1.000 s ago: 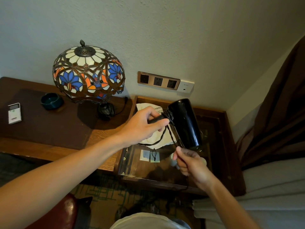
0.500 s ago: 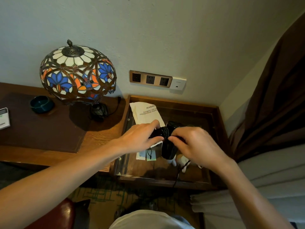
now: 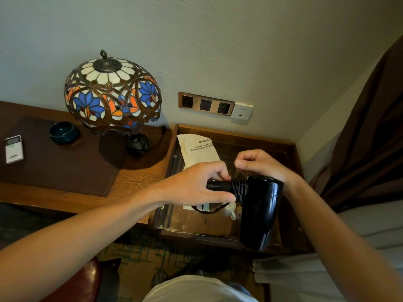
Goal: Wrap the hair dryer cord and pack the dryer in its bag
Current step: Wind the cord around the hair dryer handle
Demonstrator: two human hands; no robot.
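Observation:
A glossy black hair dryer (image 3: 260,211) hangs in the air over the glass-topped side table (image 3: 257,140), barrel pointing down toward me. My left hand (image 3: 196,184) grips its handle. The dark cord (image 3: 239,188) is coiled tightly around the handle near the barrel, and a loose loop with the pale plug (image 3: 229,211) dangles below. My right hand (image 3: 259,163) pinches the cord just above the coils. The cream bag (image 3: 197,150) with printed text lies flat on the table behind the hands.
A stained-glass lamp (image 3: 112,94) stands on the wooden desk (image 3: 130,182) to the left, with a dark teal bowl (image 3: 64,132) and a white remote (image 3: 13,149). Wall sockets (image 3: 206,103) sit above the table. A brown curtain (image 3: 370,138) hangs at right.
The dryer has been turned over so its barrel now points down toward me. My right hand rose from the cord end to above the handle, and more coils sit around the handle.

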